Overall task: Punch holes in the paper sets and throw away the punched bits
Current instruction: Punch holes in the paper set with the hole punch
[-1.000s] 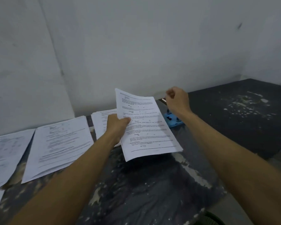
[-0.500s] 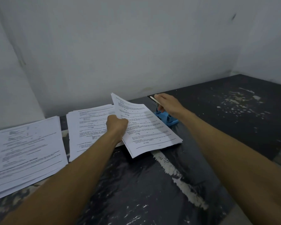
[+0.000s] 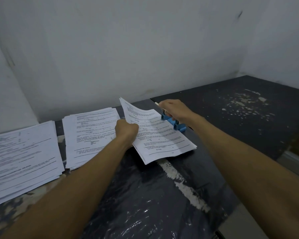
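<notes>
My left hand (image 3: 127, 131) grips a set of printed white sheets (image 3: 160, 137) by its left edge. The set's far-left corner curls upward while its right edge reaches the blue hole punch (image 3: 173, 122) on the dark table (image 3: 145, 195). My right hand (image 3: 173, 109) rests on top of the punch, closed over its lever, whose pale tip pokes out past the fingers. Whether the paper's edge sits inside the punch slot is hidden by the hand.
Two more stacks of printed paper lie to the left: one (image 3: 90, 135) just beside my left hand, another (image 3: 22, 163) at the far left edge. A white wall runs close behind. Pale paint flecks (image 3: 245, 104) mark the far right tabletop; a floor strip (image 3: 293, 157) shows beyond the table's right edge.
The held paper set came down from a raised tilt to lie nearly flat against the punch. My right hand dropped onto the punch lever. The view shifted right.
</notes>
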Available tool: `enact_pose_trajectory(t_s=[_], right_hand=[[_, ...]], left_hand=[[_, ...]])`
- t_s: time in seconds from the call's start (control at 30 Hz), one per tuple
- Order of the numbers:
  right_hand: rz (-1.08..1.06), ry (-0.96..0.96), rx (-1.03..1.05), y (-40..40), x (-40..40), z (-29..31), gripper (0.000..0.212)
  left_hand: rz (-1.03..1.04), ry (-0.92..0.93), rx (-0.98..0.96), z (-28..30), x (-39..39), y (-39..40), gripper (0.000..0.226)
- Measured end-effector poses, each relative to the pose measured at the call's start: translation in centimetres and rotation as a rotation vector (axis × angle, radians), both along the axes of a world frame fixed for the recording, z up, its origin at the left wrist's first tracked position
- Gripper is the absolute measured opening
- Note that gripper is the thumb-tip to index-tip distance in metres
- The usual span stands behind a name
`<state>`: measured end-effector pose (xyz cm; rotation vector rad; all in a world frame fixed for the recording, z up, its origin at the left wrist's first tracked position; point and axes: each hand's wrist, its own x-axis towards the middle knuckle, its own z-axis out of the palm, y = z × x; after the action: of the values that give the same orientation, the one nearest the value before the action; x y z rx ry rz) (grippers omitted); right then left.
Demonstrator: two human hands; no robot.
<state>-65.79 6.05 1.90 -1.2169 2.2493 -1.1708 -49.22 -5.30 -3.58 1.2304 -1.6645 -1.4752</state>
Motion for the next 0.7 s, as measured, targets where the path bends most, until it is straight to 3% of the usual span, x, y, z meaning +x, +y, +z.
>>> enact_pose_trajectory(t_s=[0.3, 0.47, 0.63, 0.7], right_hand=[[-0.055, 0.057, 0.049, 2.1, 0.9, 0.0, 0.039], [-0.094, 0.046, 0.073, 3.3, 1.2, 0.2, 0.056], [-0.126, 0.038, 0.075, 4.3, 0.8, 0.2, 0.047], [-0.140, 0.057, 0.075, 4.3, 0.7, 0.1, 0.041]], left_hand=[[-0.008, 0.014, 0.009, -0.6, 1.3, 3.4, 0.029], [0.006, 0.062, 0.015, -1.2, 2.1, 5.4, 0.013], [0.022, 0.122, 0.041, -2.1, 2.4, 7.4, 0.011], [0.017, 0.150, 0.044, -2.3, 2.4, 7.8, 0.020]])
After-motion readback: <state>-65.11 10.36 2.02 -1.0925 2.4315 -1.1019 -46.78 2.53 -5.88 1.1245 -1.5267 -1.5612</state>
